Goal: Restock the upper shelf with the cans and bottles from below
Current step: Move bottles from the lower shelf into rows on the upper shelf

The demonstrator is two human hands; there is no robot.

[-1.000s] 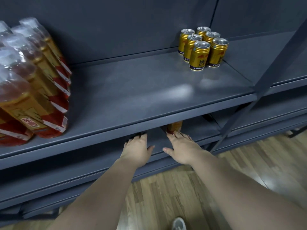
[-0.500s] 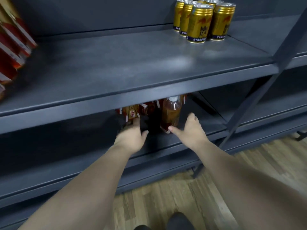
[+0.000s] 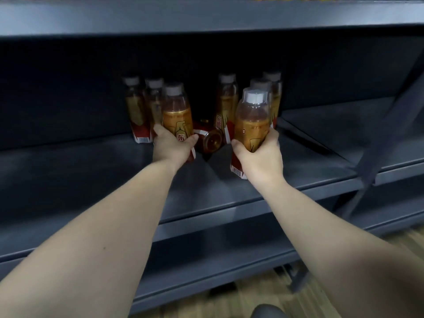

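Left hand (image 3: pixel 171 148) wraps clear plastic left bottle (image 3: pixel 177 114); right hand (image 3: pixel 261 156) wraps right bottle (image 3: pixel 252 121)

A dark blue-grey metal shelving unit (image 3: pixel 57 173) fills the view, its upper shelf (image 3: pixel 206 17) catching pale light along the front edge while the recess under it lies in deep shadow against a dark back panel (image 3: pixel 68 88). A slanted brace (image 3: pixel 387 138) crosses the right side, in front of a neighbouring bay (image 3: pixel 344 125) of the same shelving. Wood-plank floor (image 3: pixel 259 285) shows below the lowest shelf.
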